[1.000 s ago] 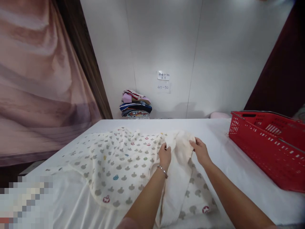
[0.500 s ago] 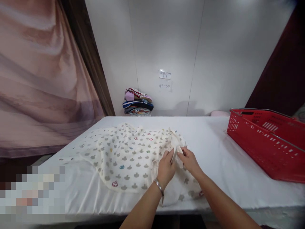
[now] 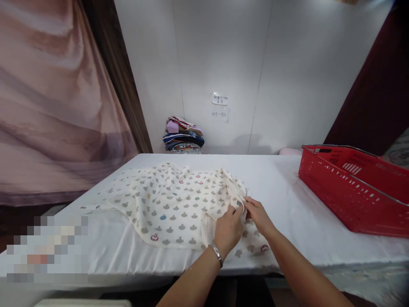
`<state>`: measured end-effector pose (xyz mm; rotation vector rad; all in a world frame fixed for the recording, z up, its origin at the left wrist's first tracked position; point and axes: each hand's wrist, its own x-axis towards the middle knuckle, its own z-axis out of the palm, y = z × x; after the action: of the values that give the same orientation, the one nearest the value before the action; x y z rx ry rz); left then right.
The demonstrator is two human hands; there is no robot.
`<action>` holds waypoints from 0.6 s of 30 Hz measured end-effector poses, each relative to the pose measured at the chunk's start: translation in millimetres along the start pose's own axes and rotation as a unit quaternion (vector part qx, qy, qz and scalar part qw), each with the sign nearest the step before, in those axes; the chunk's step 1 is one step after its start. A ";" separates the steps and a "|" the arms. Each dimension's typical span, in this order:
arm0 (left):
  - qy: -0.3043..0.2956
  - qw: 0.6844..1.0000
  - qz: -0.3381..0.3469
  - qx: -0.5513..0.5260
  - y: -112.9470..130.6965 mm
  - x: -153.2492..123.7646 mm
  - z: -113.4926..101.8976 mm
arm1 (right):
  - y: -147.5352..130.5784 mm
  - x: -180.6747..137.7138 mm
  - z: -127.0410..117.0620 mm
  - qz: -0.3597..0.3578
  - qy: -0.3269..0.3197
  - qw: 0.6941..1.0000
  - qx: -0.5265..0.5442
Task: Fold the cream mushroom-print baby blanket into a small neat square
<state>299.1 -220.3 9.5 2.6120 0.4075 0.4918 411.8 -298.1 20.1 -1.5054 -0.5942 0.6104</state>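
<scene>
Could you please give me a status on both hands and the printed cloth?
Left hand, right hand: both pinching the printed cloth near its right end. Cloth rumpled, spread on the white table. Red basket: off right, apart from both hands.

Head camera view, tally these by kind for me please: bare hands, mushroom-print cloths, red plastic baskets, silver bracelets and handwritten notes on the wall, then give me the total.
Bare hands (left hand, right hand): 2
Mushroom-print cloth: 1
Red plastic basket: 1
Silver bracelet: 1
Handwritten notes (upper note, lower note): 2
Total: 7
</scene>
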 end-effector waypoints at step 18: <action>0.107 0.990 0.003 -0.096 -50.3 34.5 -13.6 | -48.8 -76.5 -81.3 -0.255 -0.040 0.898 -0.358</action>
<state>314.4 -159.8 6.2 2.3841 0.4000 0.7772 413.4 -408.6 71.3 -1.8924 -1.3275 0.0227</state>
